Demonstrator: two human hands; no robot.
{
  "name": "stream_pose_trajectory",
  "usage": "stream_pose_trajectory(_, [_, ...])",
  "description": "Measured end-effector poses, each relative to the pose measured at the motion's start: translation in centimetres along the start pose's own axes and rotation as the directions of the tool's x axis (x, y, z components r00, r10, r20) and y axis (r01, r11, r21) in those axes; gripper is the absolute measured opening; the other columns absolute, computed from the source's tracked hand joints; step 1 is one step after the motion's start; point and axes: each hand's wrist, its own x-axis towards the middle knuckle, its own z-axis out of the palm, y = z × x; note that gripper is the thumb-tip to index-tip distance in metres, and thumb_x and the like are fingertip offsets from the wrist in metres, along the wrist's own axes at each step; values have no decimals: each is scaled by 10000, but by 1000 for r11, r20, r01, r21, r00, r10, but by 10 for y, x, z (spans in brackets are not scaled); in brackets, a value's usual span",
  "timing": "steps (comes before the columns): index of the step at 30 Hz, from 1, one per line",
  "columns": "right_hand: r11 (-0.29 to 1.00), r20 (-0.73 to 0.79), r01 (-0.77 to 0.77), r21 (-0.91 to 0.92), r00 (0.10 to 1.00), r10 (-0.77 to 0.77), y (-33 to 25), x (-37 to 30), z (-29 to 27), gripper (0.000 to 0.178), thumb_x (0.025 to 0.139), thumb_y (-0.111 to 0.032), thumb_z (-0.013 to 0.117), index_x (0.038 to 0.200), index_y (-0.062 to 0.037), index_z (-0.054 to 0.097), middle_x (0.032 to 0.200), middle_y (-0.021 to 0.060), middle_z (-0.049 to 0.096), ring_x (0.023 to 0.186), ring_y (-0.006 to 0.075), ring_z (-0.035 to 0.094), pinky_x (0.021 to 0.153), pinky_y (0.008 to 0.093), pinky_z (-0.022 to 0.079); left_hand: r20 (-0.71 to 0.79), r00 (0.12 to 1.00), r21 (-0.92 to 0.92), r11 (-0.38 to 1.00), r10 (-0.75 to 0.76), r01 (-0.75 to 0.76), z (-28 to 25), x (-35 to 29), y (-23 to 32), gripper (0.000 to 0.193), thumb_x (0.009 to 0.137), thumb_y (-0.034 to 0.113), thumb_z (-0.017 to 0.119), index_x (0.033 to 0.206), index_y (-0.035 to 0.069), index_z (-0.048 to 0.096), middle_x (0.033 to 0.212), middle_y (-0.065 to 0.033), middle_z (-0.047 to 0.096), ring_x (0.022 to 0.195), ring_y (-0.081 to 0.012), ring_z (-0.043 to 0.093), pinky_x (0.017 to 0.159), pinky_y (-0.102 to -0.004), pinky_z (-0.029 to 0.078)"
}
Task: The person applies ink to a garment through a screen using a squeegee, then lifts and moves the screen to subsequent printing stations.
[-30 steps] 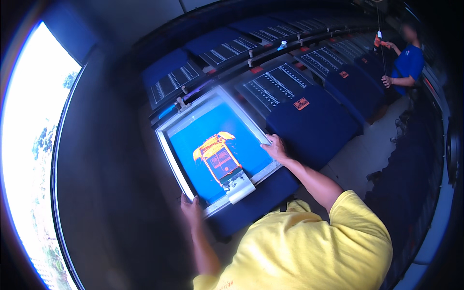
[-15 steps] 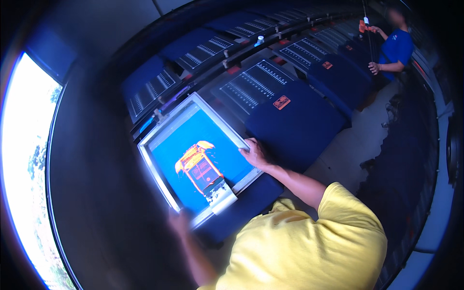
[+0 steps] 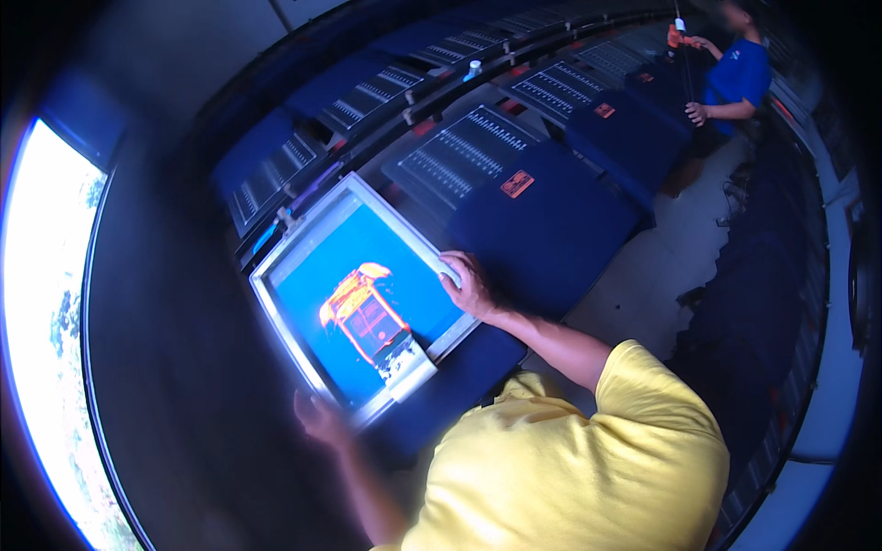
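Dim room; blown-out window (image 3: 50, 349) glare left; fisheye edges bent, dark; slight blur.

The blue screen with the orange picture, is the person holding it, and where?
Yes. Both hands grip the printing screen by its pale frame: the right hand on the right side rail, the left hand at the near-left corner.

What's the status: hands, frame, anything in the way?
Left hand grips the near corner of the screen frame; right hand grips its right edge. Squeegee lies on the blue mesh. Nothing blocking.
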Motion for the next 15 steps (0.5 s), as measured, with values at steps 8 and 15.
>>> stream_pose_trajectory(8, [919, 726, 386, 84, 607, -322, -180, -79, 60, 668, 782, -370, 790, 1322, -52, 559, 1412, 100, 535, 1323, 329, 459, 1078, 469, 380, 378, 920, -190, 963, -106, 189, -117, -24, -48, 293, 1052, 187, 465, 1137, -22, 651, 911, -86, 709, 736, -126, 662, 610, -232, 479])
stream_pose_trajectory(15, [877, 768, 474, 75, 533, -354, -254, -96, 146, 564, 635, -111, 780, 1175, -71, 622, 1182, 71, 662, 1103, 261, 591, 899, 408, 428, 885, 299, -40, 581, -358, 813, -153, -14, -99, 494, 1089, 380, 333, 1265, -27, 552, 958, -115, 706, 562, -128, 599, 451, -212, 392])
